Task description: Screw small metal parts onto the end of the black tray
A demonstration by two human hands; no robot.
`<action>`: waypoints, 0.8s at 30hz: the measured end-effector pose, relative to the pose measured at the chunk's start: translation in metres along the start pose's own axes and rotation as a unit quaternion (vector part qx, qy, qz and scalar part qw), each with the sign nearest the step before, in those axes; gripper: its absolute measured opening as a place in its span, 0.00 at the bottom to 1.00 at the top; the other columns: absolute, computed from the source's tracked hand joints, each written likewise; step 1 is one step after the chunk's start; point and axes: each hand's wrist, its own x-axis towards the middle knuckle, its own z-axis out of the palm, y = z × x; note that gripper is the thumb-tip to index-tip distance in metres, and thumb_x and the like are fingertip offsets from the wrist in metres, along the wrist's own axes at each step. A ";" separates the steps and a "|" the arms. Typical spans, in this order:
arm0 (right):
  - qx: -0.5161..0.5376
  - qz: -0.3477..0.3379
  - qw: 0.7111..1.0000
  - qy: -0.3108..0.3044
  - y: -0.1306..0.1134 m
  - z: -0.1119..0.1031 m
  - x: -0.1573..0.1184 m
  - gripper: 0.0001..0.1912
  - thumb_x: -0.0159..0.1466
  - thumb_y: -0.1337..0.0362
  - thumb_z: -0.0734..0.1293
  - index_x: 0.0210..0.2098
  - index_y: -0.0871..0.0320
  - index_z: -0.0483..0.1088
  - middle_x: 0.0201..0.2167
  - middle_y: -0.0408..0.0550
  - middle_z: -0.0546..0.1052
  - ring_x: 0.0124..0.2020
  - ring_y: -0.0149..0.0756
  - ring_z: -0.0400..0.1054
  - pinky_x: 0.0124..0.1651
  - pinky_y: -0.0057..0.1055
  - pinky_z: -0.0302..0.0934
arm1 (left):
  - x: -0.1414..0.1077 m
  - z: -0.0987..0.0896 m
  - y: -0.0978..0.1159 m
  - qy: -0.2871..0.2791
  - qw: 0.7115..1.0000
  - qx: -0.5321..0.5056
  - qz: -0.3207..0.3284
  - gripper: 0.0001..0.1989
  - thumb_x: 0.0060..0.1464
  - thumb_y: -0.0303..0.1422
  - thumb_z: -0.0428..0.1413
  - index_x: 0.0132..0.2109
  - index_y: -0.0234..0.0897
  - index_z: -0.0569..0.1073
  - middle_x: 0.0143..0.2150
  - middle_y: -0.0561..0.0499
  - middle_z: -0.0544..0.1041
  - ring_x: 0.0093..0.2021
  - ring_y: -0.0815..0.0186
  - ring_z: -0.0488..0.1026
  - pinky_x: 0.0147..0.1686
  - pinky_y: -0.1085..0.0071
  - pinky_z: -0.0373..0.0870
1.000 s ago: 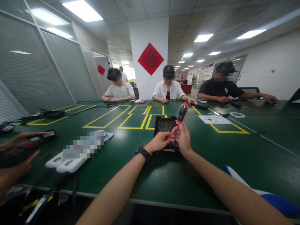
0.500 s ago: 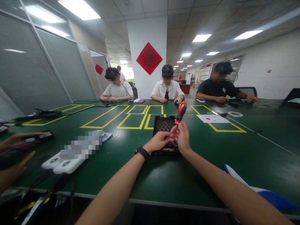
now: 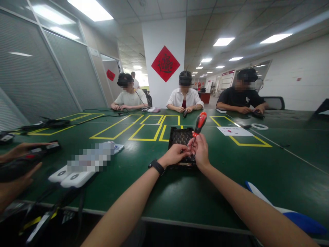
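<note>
A screwdriver [image 3: 199, 124] with a red and black handle leans slightly right, handle up, its shaft pointing down. My right hand [image 3: 201, 151] grips it low, fingers closed around the shaft just below the handle. With its fingertips pinched together by the shaft, my left hand [image 3: 176, 154] wears a black wristband; whatever is between those fingers is too small to make out. Both hands are over a black tray [image 3: 177, 132] with a patterned bottom, which lies on the green table. My hands cover its front part.
White devices [image 3: 69, 175] with cables lie at left, near another person's hands [image 3: 19, 161] holding a black tool. A paper sheet [image 3: 235, 131] and a white ring [image 3: 259, 126] lie to the right. A blue-white object [image 3: 288, 211] rests near the front edge. Several people sit opposite.
My hands and the screwdriver keep nearly the same pose over the tray. The view has shifted slightly. Across the table, the middle and right persons have brought their hands together.
</note>
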 end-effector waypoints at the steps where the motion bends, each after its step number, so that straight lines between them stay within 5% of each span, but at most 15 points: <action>1: 0.002 0.004 1.000 -0.003 0.000 0.000 0.000 0.15 0.61 0.51 0.56 0.40 0.55 0.59 0.20 0.38 0.65 0.16 0.23 0.58 0.13 0.18 0.46 | 0.000 0.000 0.000 -0.006 1.000 0.002 0.008 0.12 0.53 0.35 0.50 0.33 0.31 0.74 0.31 0.50 0.75 0.32 0.68 0.69 0.35 0.75 0.63; 7: 0.016 -0.007 1.000 -0.001 -0.001 0.002 -0.002 0.13 0.61 0.54 0.57 0.41 0.55 0.59 0.20 0.36 0.65 0.16 0.23 0.59 0.14 0.18 0.49 | 0.001 0.005 -0.007 0.085 0.994 0.070 -0.022 0.16 0.43 0.41 0.58 0.35 0.32 0.71 0.30 0.52 0.73 0.30 0.69 0.67 0.32 0.75 0.62; 17: 0.014 0.001 1.000 0.004 -0.002 -0.001 0.000 0.16 0.61 0.53 0.56 0.42 0.56 0.61 0.20 0.37 0.65 0.15 0.23 0.57 0.12 0.18 0.46 | 0.000 0.002 -0.003 -0.013 1.000 0.003 0.015 0.11 0.54 0.35 0.50 0.34 0.31 0.72 0.32 0.51 0.75 0.34 0.69 0.69 0.37 0.75 0.63; 24: 0.020 -0.023 0.999 0.029 0.000 -0.001 0.001 0.15 0.61 0.53 0.57 0.42 0.55 0.60 0.21 0.38 0.66 0.16 0.23 0.59 0.14 0.18 0.49 | 0.001 0.006 -0.005 0.060 0.998 0.027 -0.007 0.13 0.47 0.39 0.57 0.34 0.32 0.70 0.30 0.52 0.72 0.30 0.70 0.67 0.33 0.75 0.63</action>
